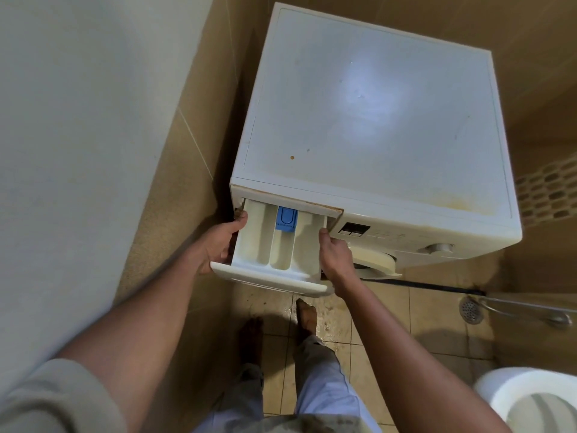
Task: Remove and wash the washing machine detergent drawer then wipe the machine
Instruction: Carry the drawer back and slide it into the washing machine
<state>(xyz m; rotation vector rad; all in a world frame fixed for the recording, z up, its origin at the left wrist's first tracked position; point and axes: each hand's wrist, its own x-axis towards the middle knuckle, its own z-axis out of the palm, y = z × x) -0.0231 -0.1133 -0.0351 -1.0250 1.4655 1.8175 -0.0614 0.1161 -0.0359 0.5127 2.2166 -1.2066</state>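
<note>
The white plastic detergent drawer (282, 248) sticks far out of its slot at the front left corner of the white box-shaped washing machine (374, 104), with only its rear end at the opening. It sits between the two hands. The left hand (215, 245) grips its left wall, thumb curled over the top edge near the slot and the other fingers tucked under the side. The right hand (335, 256) grips the right wall, thumb pressed against the upper edge and the remaining fingers wrapped below, out of sight.

The drawer is a smooth moulded tray split lengthwise into three long compartments with rounded bottoms. A blue plastic insert (286, 219) sits at the back of the middle one. Its curved front panel (271, 278) is glossy. Brownish grime lines the slot's rim. The machine's flat top is dull, scuffed and stained yellow near the front right. Below lies a wet beige tiled floor (384, 323).
</note>
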